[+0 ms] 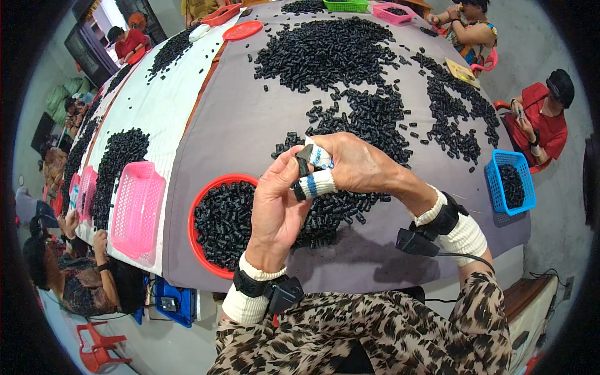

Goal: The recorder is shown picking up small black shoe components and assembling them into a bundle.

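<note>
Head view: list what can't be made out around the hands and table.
Black piece, head view: partly covered by the left hand and right hand.
White wrap, head view: the right hand's grip hides whether it covers a thumb or a tool.
Red basin, head view: the left hand hides part of its right side.
Far pile, head view: pieces too small to count.

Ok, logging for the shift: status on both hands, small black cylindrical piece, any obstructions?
Left hand pinching small black cylindrical piece. Right hand holding small grey-and-white object close by, its kind unclear. Nothing visibly blocking either hand.
</note>
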A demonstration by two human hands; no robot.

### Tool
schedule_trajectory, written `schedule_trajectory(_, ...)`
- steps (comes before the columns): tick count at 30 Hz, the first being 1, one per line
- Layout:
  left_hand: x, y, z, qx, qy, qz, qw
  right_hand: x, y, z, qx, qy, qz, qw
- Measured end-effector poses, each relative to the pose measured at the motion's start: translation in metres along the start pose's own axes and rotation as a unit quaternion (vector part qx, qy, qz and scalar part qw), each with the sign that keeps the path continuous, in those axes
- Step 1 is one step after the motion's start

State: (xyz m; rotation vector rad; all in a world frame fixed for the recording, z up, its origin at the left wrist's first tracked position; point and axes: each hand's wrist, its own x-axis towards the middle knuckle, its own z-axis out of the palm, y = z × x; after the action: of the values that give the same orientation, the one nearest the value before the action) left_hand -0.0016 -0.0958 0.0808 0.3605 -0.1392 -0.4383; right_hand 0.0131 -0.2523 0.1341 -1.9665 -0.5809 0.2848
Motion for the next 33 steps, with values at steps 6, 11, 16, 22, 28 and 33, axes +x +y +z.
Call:
schedule_trajectory(6, -0.001, -0.001, 0.005, 0.012, 0.002, 0.004, 1.0, -0.001, -0.003, -0.001, -0.054, 0.011, -0.007, 0.998)
schedule_trajectory(11, -0.002, -0.001, 0.001, 0.042, 0.02, 0.015, 0.999, -0.001, -0.004, -0.001, -0.061, 0.016, -0.026, 0.998)
schedule_trajectory(16, -0.001, -0.002, 0.0, 0.052, 0.025, 0.024, 0.998, -0.001, 0.0, 0.0, -0.076, 0.024, -0.038, 0.996)
schedule_trajectory(22, -0.002, -0.001, -0.001, 0.085, 0.027, 0.035, 0.995, 0.0, 0.003, 0.002, -0.055, 0.024, -0.05, 0.997)
schedule_trajectory(28, -0.002, -0.001, 0.006, 0.076, 0.035, 0.034, 0.996, 0.0, 0.004, 0.005, 0.021, 0.017, -0.044, 0.999)
schedule_trajectory(33, -0.003, 0.001, 0.003, 0.024, 0.012, 0.018, 0.999, 0.0, 0.005, 0.005, 0.006, 0.038, 0.004, 0.999)
